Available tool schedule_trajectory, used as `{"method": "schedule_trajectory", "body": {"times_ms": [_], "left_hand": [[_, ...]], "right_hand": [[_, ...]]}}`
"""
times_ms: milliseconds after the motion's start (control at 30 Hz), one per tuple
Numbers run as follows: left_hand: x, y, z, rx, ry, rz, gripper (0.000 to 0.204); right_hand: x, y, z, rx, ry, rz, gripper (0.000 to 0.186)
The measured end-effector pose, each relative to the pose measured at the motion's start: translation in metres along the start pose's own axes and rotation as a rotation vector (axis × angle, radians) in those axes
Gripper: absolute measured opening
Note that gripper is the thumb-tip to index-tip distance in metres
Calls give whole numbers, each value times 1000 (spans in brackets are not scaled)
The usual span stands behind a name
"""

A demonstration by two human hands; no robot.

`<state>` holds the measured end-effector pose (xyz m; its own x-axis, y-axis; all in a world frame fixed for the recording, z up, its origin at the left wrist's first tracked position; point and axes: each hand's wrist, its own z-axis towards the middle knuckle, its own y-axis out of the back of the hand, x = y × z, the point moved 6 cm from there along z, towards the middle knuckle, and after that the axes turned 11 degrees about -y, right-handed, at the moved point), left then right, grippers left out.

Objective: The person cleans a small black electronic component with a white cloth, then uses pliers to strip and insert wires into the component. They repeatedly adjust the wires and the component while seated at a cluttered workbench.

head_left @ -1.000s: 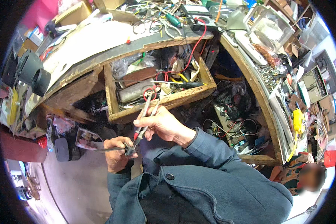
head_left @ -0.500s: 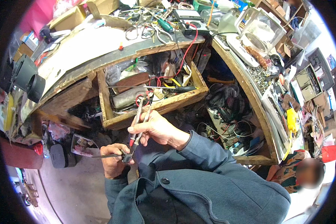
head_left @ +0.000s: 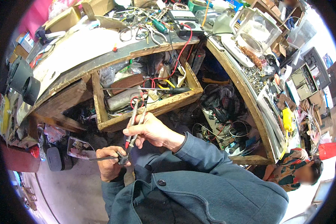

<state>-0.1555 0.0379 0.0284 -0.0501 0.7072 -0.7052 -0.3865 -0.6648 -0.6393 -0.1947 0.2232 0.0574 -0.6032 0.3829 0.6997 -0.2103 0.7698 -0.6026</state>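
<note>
In my left hand I grip a small black part between thumb and fingers. A flat dark strip sticks out from that hand to the left. My right hand is closed around two test probes, held side by side like chopsticks. Their tips point down at the black part, seemingly touching it; exact contact is too small to tell. From the probes' upper ends, a red lead and a dark one run over the drawer toward a meter on the bench.
Ahead is an open wooden drawer of wires and parts, with a screwdriver lying across it. Pliers and loose tools crowd the bench. A yellow tool hangs at the right bench edge. A person is at lower right.
The whole view has shifted slightly. Both hands keep the same hold on the probes and the black part. The person at lower right shows more of their body now.
</note>
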Motion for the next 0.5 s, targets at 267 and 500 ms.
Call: {"method": "schedule_trajectory", "body": {"times_ms": [267, 500], "left_hand": [[0, -3, 1, 16, -5, 0, 15], [-7, -8, 12, 84, -80, 122, 22]], "right_hand": [[-2, 3, 1, -3, 6, -2, 16], [21, 6, -6, -29, 74, -81, 18]]}}
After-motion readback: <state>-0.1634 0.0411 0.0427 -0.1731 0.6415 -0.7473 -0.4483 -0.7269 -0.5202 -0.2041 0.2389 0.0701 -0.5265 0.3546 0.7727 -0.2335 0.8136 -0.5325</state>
